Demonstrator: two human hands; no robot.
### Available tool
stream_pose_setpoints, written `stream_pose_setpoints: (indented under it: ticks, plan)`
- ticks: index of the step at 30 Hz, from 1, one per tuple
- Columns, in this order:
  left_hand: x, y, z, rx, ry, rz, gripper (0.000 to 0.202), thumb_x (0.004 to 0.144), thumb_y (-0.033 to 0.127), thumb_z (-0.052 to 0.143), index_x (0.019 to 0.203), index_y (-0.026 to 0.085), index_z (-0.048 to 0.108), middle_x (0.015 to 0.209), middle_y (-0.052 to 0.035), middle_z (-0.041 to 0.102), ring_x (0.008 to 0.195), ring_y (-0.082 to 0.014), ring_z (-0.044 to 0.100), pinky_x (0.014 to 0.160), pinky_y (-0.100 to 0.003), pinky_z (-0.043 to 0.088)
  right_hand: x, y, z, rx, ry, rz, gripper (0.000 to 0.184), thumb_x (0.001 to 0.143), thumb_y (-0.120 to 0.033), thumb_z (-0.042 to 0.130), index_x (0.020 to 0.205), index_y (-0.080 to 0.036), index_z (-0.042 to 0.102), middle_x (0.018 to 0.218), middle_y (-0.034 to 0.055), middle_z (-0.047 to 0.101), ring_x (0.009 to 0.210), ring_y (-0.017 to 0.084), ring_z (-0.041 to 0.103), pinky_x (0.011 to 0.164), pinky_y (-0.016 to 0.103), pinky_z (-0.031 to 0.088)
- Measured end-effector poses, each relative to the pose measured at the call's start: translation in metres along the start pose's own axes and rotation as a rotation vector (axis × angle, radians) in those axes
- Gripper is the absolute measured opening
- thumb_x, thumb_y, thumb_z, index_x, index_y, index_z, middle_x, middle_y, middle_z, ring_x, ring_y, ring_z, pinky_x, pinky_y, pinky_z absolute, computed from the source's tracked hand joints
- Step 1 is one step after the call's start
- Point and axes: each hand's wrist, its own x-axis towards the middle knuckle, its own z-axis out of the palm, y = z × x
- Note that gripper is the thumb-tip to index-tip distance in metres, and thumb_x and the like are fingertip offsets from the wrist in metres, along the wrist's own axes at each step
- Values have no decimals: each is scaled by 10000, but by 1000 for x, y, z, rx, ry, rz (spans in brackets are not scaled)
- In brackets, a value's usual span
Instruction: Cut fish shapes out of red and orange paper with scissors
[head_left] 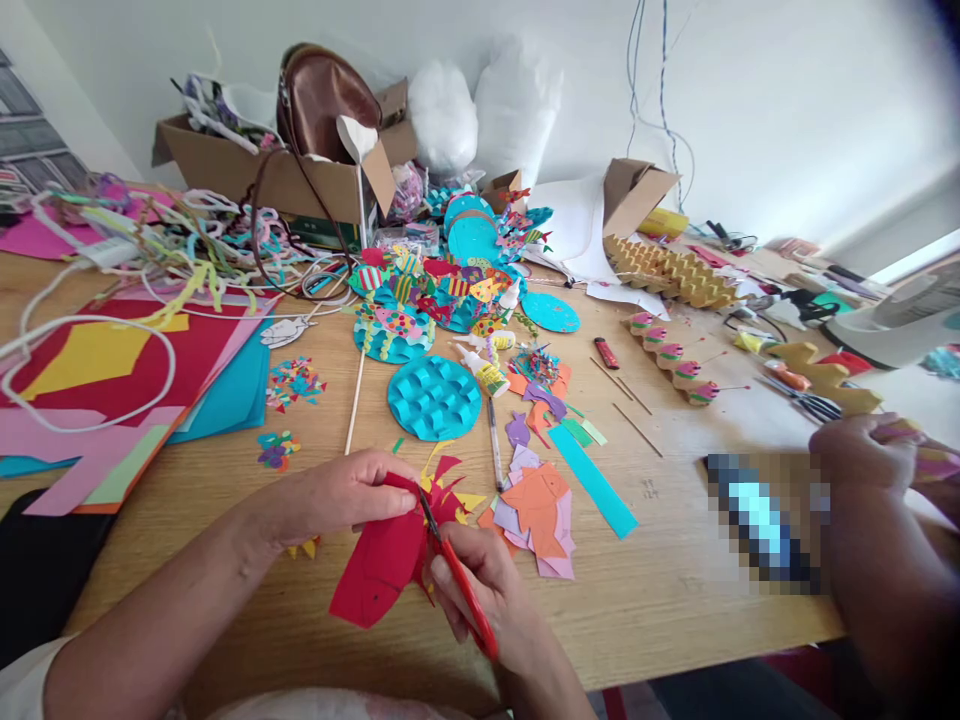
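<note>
So the left hand (375,490) has the red paper (382,570) pinched between thumb and fingers, up along its top edge; the right hand (480,575) is closed round the red-handled scissors (471,605), blades right at the paper near the left thumb; can't really tell how far apart the blades are. The paper's tilted above the near edge of the table (667,610), with some dark lines drawn on it; red and yellow scraps (450,485) sit just behind. Just right of those there's a pile of cutouts with an orange fish (536,500) on top, then a blue strip (596,482); a pen (495,445) lies between the pile and the blue disc (435,398), glue bottle (491,378) touching the disc's far side; way over right, another person's hand (862,455) is curled, grip too blurry to make out.
</note>
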Motion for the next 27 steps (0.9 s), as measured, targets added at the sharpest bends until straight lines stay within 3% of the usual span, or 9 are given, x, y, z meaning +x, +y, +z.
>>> stream_pose_setpoints:
  ticks: [7,13,18,22,24,27]
  plan:
    - [-4,15,2,-23,-76,-1,172,681,242,592,740,240,754,634,48,677,576,-115,532,529,-177,378,-3,-9,-7,-242,39,11,405,895,-424,488,578,-186,407,489,-70,320,441,67,275,414,206,193]
    - [-2,16,2,35,-48,2,173,651,243,598,717,233,758,586,36,642,537,-121,512,501,-189,357,-5,-14,-12,-348,21,-8,395,900,-385,490,578,-191,369,511,-65,335,465,72,276,423,213,184]
    - [0,19,-4,92,-170,-27,199,698,257,567,765,229,753,526,45,584,468,-107,439,463,-196,294,-6,-18,-18,-455,8,-23,385,895,-384,501,591,-189,367,547,-58,342,505,82,275,449,223,197]
    - [3,23,-5,156,-241,-6,164,707,254,583,684,201,737,493,38,559,445,-106,410,432,-203,249,-7,-19,-22,-546,25,-28,396,881,-382,523,582,-189,351,536,-62,320,497,79,250,445,224,181]
    - [5,23,-4,124,-212,1,139,699,262,617,689,198,739,527,29,599,459,-106,438,442,-197,276,-6,-18,-21,-501,46,-21,408,877,-392,531,572,-189,350,525,-64,313,483,75,254,432,215,178]
    - [4,18,-5,-64,-62,7,137,670,318,698,735,204,736,643,12,673,538,-124,531,507,-197,371,-2,-15,-15,-250,81,30,433,866,-476,522,571,-197,369,467,-75,339,399,58,286,377,187,189]
